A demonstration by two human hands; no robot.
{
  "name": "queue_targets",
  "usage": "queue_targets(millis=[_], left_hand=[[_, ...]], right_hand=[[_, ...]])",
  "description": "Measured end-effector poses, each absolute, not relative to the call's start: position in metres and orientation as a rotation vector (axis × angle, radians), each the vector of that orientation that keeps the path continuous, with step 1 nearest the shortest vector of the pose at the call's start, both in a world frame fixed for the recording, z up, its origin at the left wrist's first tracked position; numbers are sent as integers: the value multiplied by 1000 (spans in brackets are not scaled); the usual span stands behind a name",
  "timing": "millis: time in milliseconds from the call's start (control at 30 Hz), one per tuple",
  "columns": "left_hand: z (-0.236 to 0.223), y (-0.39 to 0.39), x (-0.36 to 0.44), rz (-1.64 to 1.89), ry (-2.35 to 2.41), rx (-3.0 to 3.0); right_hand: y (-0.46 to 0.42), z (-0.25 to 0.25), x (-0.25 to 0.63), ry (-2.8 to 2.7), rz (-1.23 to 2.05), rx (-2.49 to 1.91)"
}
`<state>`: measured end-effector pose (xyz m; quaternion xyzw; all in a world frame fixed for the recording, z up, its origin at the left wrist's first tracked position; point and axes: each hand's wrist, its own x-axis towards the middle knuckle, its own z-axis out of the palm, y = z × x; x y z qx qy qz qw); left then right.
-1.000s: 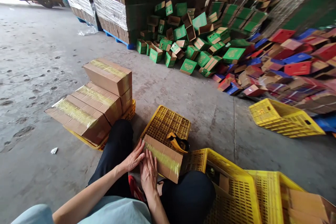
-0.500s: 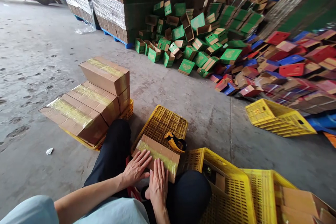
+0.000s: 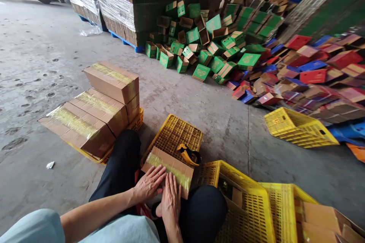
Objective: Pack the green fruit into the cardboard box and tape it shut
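A brown cardboard box rests on an upturned yellow crate between my knees, with a strip of yellowish tape across its top. My left hand lies flat on the box, fingers stretched over the tape. Beside it my right hand presses the near side of the top, fingers straight and close together. Neither hand holds anything. Just behind the box, on the crate, lies a yellow and black tape dispenser. The undersides of both hands are hidden.
Taped cartons are stacked on a yellow crate to the left. At right stand yellow crates, one with cardboard boxes. Another yellow crate lies farther off. Green boxes and red and blue ones pile up behind.
My left hand has slid slightly right along the tape, closer to my right hand. The view has shifted a little; the box stays in place.
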<state>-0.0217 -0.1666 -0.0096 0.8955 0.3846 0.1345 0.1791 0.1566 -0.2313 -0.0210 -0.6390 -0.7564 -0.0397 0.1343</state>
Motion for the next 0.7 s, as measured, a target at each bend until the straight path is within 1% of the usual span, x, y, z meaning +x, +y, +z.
queue_targets(millis=[267,467,700], left_hand=[[-8,-156,-44,396,1055,2599],[-5,-160,-73,447,1233,2591],[-6,-182,-60,432,1485,2511]], right_hand=[[-236,-7,167,-2159,-80,-1880],[-252,-4,182,-2042,-89,-1971],[-239,-9,144,-1849,-59,-1992]])
